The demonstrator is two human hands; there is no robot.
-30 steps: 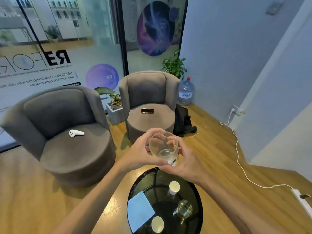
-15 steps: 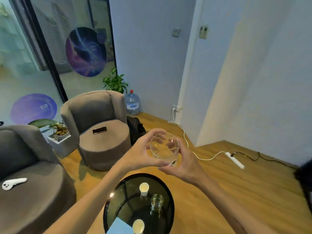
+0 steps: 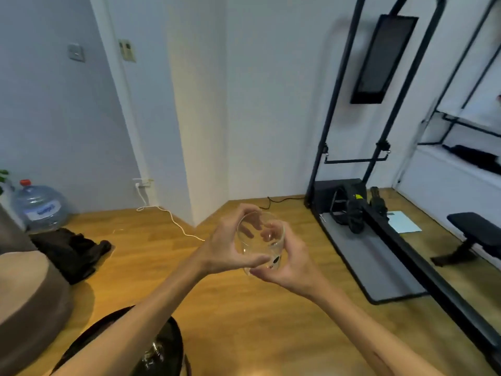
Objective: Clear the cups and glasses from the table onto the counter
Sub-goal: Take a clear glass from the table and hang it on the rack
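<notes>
I held the clear glass (image 3: 260, 241) out in front of me with both hands, well above the wooden floor (image 3: 244, 316) and clear of the round black table (image 3: 173, 335). My left hand (image 3: 225, 251) curled round its left side, thumb laid along the bottom; my right hand (image 3: 291, 263) cupped it from the right and underneath, fingers wrapped behind the wall. The glass tilted with its mouth toward me and looked empty.

Half a second earlier the table with its two paper cups and the small tumbler had sat just under my hands, and the armchairs had filled the left of the view. Now I had turned right: only the table's far-right edge showed at the bottom, with one glass (image 3: 156, 351) on it, half hidden behind my left forearm. My grip on the glass had not changed.

Around me, a slice of armchair (image 3: 29, 294) sat at the left edge, a black bag (image 3: 67, 251) and a water jug (image 3: 40, 207) beyond it. A white cable (image 3: 173, 221) trailed across the floor from the wall socket. To the right stood a black exercise frame (image 3: 352, 164) on its grey mat (image 3: 371, 256), with a bench (image 3: 477, 234) at the far right.

Bare floor lay open between the table edge and the mat.
</notes>
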